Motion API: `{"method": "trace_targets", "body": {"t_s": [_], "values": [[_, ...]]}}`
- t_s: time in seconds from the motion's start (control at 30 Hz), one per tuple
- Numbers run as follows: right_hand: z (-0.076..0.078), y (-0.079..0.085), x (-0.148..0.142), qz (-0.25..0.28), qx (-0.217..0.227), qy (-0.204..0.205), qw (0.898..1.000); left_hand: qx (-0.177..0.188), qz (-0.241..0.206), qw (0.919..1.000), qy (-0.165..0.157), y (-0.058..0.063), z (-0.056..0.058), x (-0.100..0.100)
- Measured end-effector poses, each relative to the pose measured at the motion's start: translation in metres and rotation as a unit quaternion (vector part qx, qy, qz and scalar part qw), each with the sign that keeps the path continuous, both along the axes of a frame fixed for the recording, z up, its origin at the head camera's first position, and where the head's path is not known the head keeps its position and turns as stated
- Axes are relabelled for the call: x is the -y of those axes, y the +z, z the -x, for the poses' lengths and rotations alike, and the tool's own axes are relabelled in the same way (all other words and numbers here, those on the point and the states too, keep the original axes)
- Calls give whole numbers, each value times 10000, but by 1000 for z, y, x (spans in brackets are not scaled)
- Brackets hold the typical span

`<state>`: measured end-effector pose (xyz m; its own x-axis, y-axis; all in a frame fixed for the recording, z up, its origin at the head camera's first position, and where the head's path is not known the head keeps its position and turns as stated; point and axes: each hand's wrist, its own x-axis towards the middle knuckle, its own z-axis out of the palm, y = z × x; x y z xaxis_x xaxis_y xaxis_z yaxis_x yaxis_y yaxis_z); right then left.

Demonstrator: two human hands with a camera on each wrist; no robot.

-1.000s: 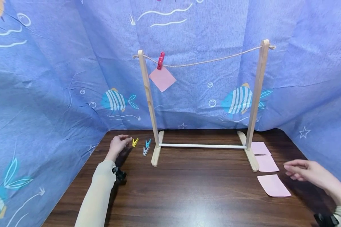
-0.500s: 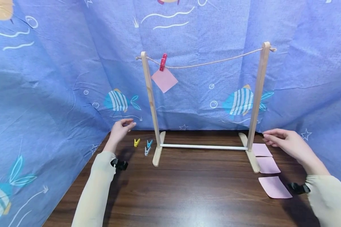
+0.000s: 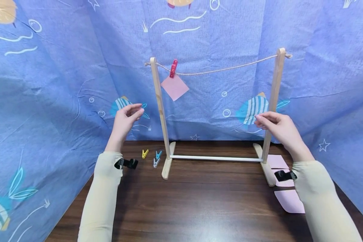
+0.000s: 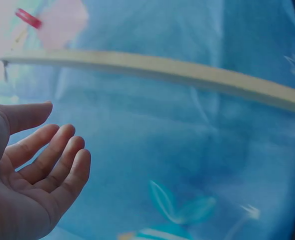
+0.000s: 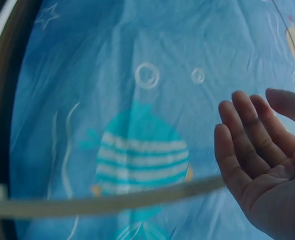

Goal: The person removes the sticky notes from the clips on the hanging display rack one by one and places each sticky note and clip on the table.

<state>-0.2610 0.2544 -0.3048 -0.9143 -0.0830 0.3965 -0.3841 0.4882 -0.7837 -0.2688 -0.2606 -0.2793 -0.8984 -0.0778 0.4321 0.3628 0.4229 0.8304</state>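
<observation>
My left hand (image 3: 126,122) is raised in the air left of the wooden rack's left post (image 3: 159,101); the left wrist view shows its fingers loosely bent with nothing between them. On the other side, my right hand (image 3: 282,130) hovers in front of the right post (image 3: 277,80), fingers relaxed and the palm bare in the right wrist view. From the rope (image 3: 224,70) between the posts hangs a pink paper square (image 3: 175,88), pinned near the left end by a red clothespin (image 3: 173,69).
Yellow (image 3: 145,153), blue (image 3: 158,154) and pale grey (image 3: 156,163) clothespins lie on the dark table left of the rack. Pink paper sheets (image 3: 285,201) lie at the right, partly hidden by my right arm. A white bar (image 3: 216,158) joins the rack's feet.
My left hand has risen from beside the yellow clothespin, which stays on the table. My right hand has moved up and left from beside the pink sheets to the right post.
</observation>
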Motion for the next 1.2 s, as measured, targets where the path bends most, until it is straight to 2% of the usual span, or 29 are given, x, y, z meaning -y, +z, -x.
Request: {"method": "trace_targets", "body": {"t_s": [0.23, 0.43, 0.6, 0.93, 1.2], "values": [[18, 20, 32, 744, -440, 178, 9961, -588, -369, 9974, -215, 36, -4, -17], [24, 38, 67, 1413, -609, 395, 9873, -1030, -925, 9887, -572, 63, -8, -34], [28, 48, 101, 1786, -673, 651, 9795, -1200, -1014, 9851, -705, 76, -11, -45], [43, 56, 157, 1768, -397, 1028, 9781, -1520, -1051, 9784, -932, 100, -10, -69], [42, 66, 193, 2029, -356, 1281, 9701, -1398, -1044, 9783, -1121, 117, -7, -82]]}}
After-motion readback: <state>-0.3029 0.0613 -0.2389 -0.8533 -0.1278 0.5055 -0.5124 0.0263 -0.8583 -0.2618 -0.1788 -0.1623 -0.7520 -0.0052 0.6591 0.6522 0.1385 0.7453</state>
